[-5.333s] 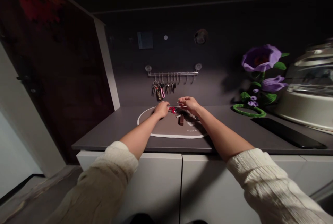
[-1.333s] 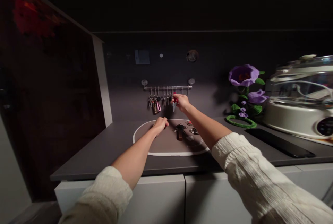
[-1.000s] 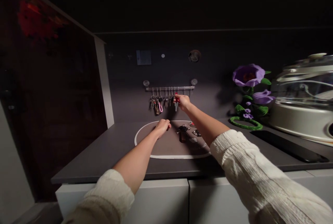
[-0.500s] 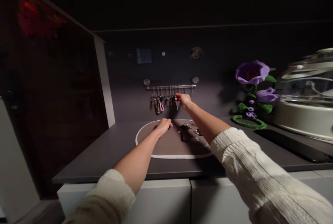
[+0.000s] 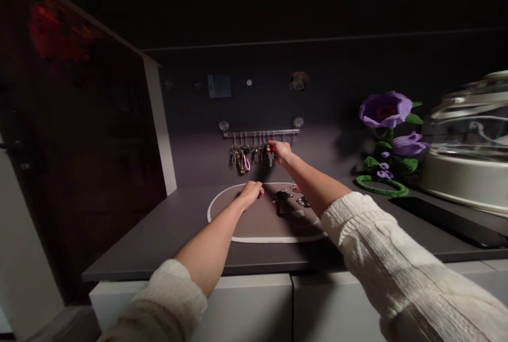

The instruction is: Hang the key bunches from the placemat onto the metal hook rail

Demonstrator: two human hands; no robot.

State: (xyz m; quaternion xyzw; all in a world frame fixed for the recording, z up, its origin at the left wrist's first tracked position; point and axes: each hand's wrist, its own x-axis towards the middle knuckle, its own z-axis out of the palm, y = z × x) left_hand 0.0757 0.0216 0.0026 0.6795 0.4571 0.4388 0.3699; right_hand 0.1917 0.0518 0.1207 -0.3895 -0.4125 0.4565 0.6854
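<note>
My right hand (image 5: 281, 151) pinches a key with a red top (image 5: 271, 147), its blade hanging down, just under the hooks of a clear wall rail (image 5: 262, 133). Whether its ring is on a hook I cannot make out. To the left, several bunches of keys (image 5: 235, 156) hang from the rail, and a pink loop (image 5: 246, 162) dangles among them. My left hand (image 5: 251, 192) is closed with curled fingers low over the oval brown mat (image 5: 254, 225); what is in it, if anything, is hidden. Right of it, keys with a dark fob (image 5: 282, 201) lie on the mat.
More keys (image 5: 304, 201) lie on the mat beside my right forearm. On the right of the counter (image 5: 166, 236) are purple felt flowers (image 5: 386, 110) with a green ring base, a black phone-like slab (image 5: 444, 223) and a cream domed appliance (image 5: 472, 172).
Almost nothing differs. Both hands keep their places, the right still at the rail with the red-topped key; the view has shifted very slightly.
</note>
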